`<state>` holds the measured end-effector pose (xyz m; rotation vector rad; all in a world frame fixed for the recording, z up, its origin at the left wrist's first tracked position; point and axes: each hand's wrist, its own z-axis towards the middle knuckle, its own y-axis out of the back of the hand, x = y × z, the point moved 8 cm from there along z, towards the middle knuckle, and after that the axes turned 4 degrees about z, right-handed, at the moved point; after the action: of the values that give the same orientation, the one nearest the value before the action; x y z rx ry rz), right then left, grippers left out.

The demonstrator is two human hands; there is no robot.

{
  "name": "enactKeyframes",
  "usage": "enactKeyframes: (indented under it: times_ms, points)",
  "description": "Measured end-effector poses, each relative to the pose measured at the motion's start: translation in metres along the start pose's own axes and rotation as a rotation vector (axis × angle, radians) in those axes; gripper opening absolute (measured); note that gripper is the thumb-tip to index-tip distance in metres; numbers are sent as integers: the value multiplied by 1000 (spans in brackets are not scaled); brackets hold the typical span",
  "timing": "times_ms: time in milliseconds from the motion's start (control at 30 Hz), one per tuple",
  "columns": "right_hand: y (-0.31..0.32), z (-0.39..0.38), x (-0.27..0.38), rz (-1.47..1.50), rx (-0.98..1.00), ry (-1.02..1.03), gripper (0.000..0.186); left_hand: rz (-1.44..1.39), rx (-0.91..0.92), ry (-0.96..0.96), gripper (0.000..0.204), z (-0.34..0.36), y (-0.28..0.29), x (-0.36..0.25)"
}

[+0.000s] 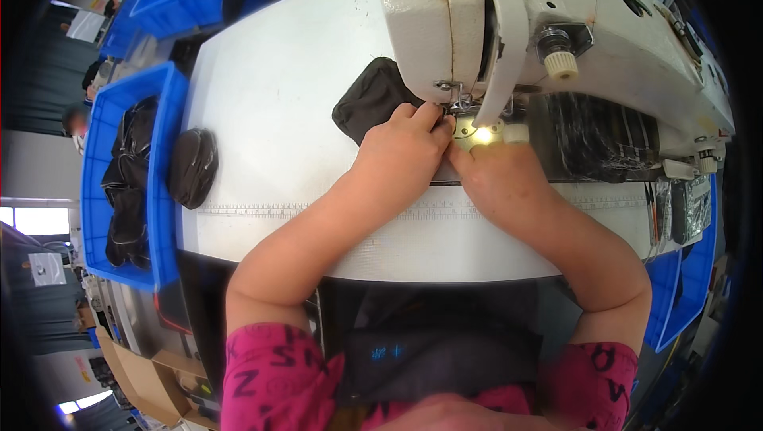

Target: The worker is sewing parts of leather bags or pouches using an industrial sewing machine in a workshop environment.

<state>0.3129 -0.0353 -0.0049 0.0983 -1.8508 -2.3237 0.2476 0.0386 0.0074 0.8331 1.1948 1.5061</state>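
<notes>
A sewing machine [445, 29] stands over the white table, its lamp lit beside the needle area. A black padded fabric piece, like a small pouch [375, 97], lies left of the presser foot [463, 101]. My left hand [404, 145] is closed on the pouch's right edge, its fingertips bent close to the foot. My right hand [501, 176] rests just right of it, by the metal needle plate [477, 129]. Its thumb and fingers are drawn in toward my left fingertips. Whatever they pinch is hidden beneath the hands.
At the left, a blue bin [168, 192] holds several black fabric pieces [131, 176]. Another black pouch [193, 168] leans at the table's left edge. A ruler strip [318, 210] runs along the front. Black pieces [596, 137] sit under the machine arm; plastic packets [691, 208] lie far right.
</notes>
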Motion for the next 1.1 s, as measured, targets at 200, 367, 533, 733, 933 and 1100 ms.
enactKeyframes:
  times_ms: [200, 367, 533, 733, 933, 1100]
  points:
    - [1, 2, -3, 49, 1, -21, 39, -68, -84, 15, 32, -3, 10, 4]
    - [0, 1, -3, 51, -21, -18, 37, -69, -85, 20, 26, -2, 13, 6]
    - [1, 2, 2, 39, -23, -2, 37, -47, -143, -80, 29, -2, 18, 9]
    - [3, 2, 4, 9, -18, 0, 36, -193, -4, 35, 39, -1, 12, 16]
    - [4, 0, 1, -14, -38, -2, 36, -171, -27, 43, 31, -4, 8, 6]
    - [4, 0, -1, -89, -22, -34, 36, -170, -46, 84, 29, -2, 6, 1]
